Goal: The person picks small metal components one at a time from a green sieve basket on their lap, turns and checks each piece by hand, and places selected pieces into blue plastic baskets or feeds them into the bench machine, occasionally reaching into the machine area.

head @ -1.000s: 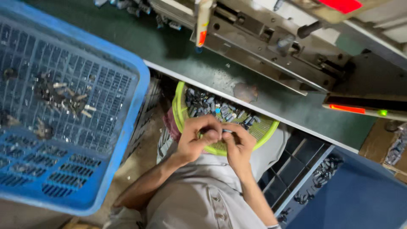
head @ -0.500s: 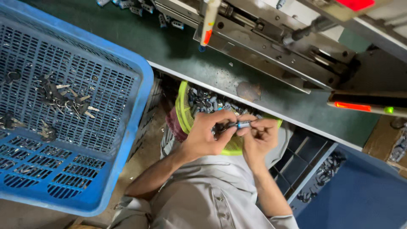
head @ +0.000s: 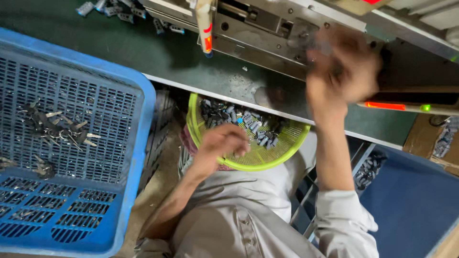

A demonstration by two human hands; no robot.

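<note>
Since half a second ago your hands have split apart — they were pinched together over the yellow-green basket (head: pixel 282 155) in your lap, and now only your left hand (head: pixel 221 145) is there, fingers curled narrow into the small grey metal parts (head: pixel 248 122), though you cannot tell whether it grips one. At far left the blue crate (head: pixel 138 157) sits close by with finished keys (head: pixel 52 126) on its mesh. Your right hand (head: pixel 342 71) is raised with forearm upright toward the metal machine (head: pixel 267 28) across the green bench (head: pixel 143 52) — too blurred to tell what it holds.
</note>
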